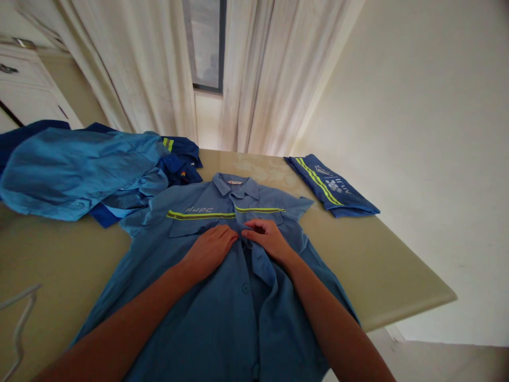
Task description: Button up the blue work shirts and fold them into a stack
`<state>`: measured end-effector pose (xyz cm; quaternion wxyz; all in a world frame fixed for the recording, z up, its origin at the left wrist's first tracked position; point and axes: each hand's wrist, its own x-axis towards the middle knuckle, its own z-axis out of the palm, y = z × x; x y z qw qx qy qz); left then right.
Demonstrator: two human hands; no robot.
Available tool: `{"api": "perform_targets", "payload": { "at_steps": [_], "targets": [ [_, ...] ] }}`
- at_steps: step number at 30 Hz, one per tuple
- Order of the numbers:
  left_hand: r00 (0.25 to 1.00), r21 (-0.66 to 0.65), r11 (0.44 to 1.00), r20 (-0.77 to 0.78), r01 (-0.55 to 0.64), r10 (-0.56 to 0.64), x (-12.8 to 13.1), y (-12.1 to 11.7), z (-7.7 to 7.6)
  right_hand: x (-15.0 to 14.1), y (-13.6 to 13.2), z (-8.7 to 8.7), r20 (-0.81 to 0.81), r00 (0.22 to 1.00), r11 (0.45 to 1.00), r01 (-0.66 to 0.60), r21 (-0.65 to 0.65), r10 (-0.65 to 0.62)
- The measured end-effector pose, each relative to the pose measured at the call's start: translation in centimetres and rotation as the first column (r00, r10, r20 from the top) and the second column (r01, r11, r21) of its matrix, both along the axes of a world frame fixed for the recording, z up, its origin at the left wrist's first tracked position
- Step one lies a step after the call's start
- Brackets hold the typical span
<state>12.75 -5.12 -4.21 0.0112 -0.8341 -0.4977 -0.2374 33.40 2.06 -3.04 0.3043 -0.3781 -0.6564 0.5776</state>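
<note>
A blue work shirt [210,318] with a collar and a yellow-and-grey stripe across the chest lies face up before me. Its front is joined near the collar and parts below my hands, where a button shows on one edge. My left hand [214,244] rests on the shirt beside the front opening, fingers curled at the placket edge. Between thumb and fingers, my right hand [264,239] pinches the other front edge. Both hands meet just below the stripe, close together. The button or buttonhole between the fingertips is hidden.
The shirt lies on a beige table [397,281]. A heap of blue garments [83,170] is at the left. A folded dark blue garment [332,185] with yellow stripes lies at the back right. A white wire [19,329] is at lower left; curtains [151,69] hang behind.
</note>
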Motion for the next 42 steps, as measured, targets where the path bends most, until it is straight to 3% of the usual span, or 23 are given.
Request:
{"api": "perform_targets", "payload": {
  "at_steps": [9,18,25,30,38,42],
  "targets": [
    [0.977,-0.131,0.991,0.213,0.006,0.023,-0.1,-0.5,0.9,-0.1,-0.3,0.2,0.084,0.996,0.993,-0.048,0.108,0.039],
    [0.92,-0.239,0.962,0.331,-0.135,0.211,0.5,-0.7,1.1,-0.1,-0.6,0.5,0.149,0.988,0.985,-0.06,0.16,0.036],
    [0.862,-0.288,0.944,0.424,-0.16,0.276,0.6,-0.8,1.5,-0.5,-0.9,1.1,0.053,0.998,0.988,-0.037,0.153,0.029],
    [0.836,-0.312,0.943,0.482,-0.116,0.262,0.6,-0.7,1.5,-0.8,-0.7,0.3,0.029,0.998,0.996,-0.055,0.076,0.053],
    [0.695,-0.38,0.924,0.654,-0.04,0.299,0.7,-0.4,1.2,-1.0,-1.2,0.2,0.136,0.991,0.966,-0.028,0.256,-0.008],
    [0.633,-0.446,0.895,0.698,0.019,0.335,0.7,-0.1,1.0,-1.2,-1.8,0.8,0.243,0.969,0.911,-0.055,0.409,-0.05]
  ]
}}
